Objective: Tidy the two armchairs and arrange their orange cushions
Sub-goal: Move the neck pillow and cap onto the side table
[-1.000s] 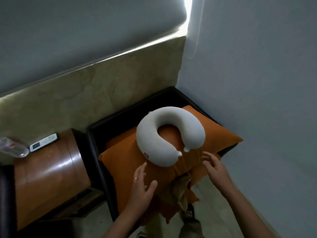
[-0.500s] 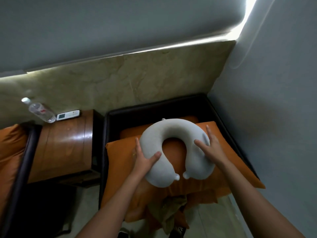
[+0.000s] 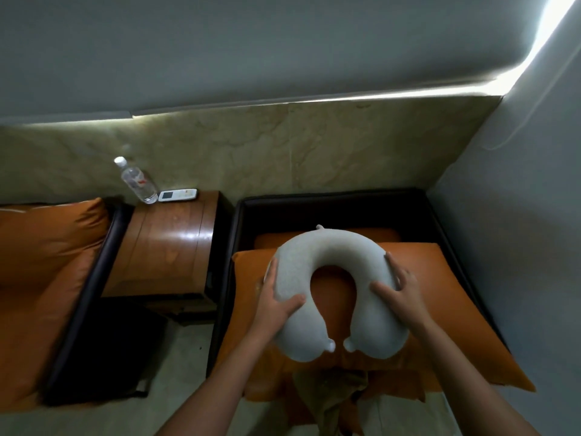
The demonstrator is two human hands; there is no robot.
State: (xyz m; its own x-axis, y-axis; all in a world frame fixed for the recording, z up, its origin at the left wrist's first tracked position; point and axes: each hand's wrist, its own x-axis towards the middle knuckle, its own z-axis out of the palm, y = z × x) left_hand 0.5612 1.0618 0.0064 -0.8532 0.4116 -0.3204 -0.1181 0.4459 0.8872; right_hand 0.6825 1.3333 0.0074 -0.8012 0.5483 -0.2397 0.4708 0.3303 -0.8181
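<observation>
- Hands clasp a pale grey U-shaped neck pillow (image 3: 330, 250): left hand (image 3: 276, 306) round its left limb, right hand (image 3: 404, 297) round its right.
- It rests on the flat orange cushion (image 3: 440, 278) beneath both hands, arch pointing away, equally near each.

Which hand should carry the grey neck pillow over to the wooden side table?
Left, probably: the left hand grips the grey U-shaped neck pillow on the side nearest the glossy brown wooden side table, while the right hand holds its far arm, towards the wall.
</observation>
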